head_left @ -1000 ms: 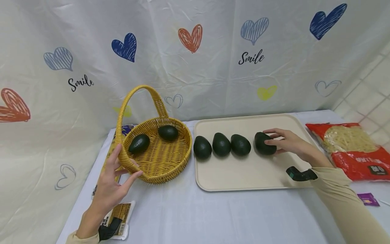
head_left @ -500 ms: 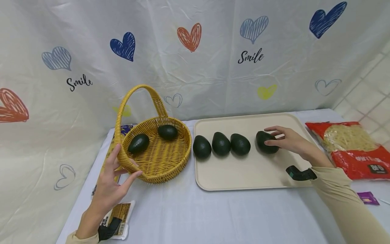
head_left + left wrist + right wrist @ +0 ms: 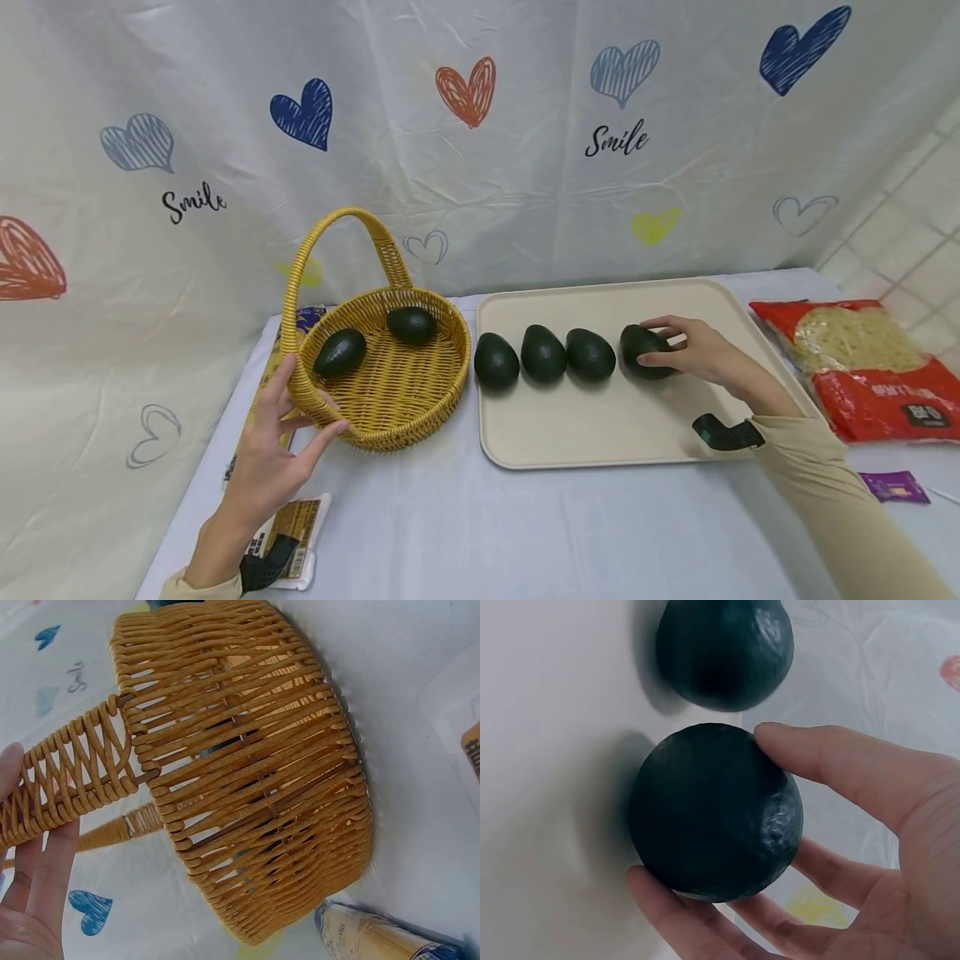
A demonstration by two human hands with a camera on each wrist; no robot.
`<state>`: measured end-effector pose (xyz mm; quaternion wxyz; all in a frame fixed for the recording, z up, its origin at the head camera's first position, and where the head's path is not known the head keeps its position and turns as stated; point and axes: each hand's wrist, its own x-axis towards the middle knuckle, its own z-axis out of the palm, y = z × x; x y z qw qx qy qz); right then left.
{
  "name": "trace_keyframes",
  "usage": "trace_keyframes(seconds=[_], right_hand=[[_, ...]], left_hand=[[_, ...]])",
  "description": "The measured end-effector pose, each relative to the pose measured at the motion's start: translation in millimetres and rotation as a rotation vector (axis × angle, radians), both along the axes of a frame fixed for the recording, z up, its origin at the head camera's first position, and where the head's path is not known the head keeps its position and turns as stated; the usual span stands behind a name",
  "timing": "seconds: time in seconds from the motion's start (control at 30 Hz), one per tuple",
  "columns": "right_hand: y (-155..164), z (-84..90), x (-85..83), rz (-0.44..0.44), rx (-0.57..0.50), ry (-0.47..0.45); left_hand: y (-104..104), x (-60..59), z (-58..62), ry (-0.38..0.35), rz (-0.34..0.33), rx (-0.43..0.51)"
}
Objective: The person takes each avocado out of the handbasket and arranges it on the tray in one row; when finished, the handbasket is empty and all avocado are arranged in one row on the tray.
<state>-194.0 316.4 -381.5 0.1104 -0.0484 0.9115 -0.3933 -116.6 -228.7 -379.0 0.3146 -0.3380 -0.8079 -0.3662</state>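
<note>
A yellow woven basket (image 3: 390,433) with a tall handle stands at the left, two dark green avocados (image 3: 341,353) lying inside it. My left hand (image 3: 266,471) grips the basket where the handle meets the near-left rim; in the left wrist view, fingers (image 3: 52,877) wrap behind the woven handle. Over the beige tray (image 3: 585,429), my right hand (image 3: 693,354) holds an avocado (image 3: 716,814) between thumb and fingers, at the right end of a row. Three other avocados (image 3: 543,354) sit to its left on the tray. Whether the held avocado touches the tray is unclear.
A red bag of pale dry food (image 3: 862,367) lies right of the tray, with a small purple packet (image 3: 892,487) in front. Left of the basket are a brown-and-white packet (image 3: 300,533) and a long yellow package (image 3: 375,937). A heart-printed curtain (image 3: 525,192) hangs behind.
My right hand and the avocado in it shifted slightly right, then back left toward the row. The left hand and basket have kept their place.
</note>
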Motion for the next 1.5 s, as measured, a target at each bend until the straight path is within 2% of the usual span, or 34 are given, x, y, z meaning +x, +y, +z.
trace_keyframes(seconds=[0.4,0.63,0.83,1.03,1.23,1.33,1.5], right_hand=[[-10.2,-1.3,0.9,0.017,-0.043,-0.002],[-11.6,-3.0,3.1,0.017,-0.085,-0.024],[-10.1,-2.7,2.3,0.007,-0.084,-0.047],[-6.1,0.7,2.0,0.000,-0.078,-0.046],[-5.2,17.8,-0.4,0.000,0.033,0.003],[-13.6,34.0,-3.9,0.010,0.079,0.047],[-46.7,66.1,-12.4,0.061,0.083,0.135]], left_hand=[[1.4,2.2,2.8,-0.030,0.022,0.005],[1.4,3.0,0.4,-0.054,0.027,0.015],[1.6,2.6,1.1,-0.042,0.014,0.015],[1.9,3.3,3.9,-0.052,0.031,0.004],[1.9,2.7,3.4,-0.045,0.019,0.011],[1.9,2.8,3.2,-0.046,0.015,0.014],[2.4,2.1,1.7,-0.040,0.017,0.020]])
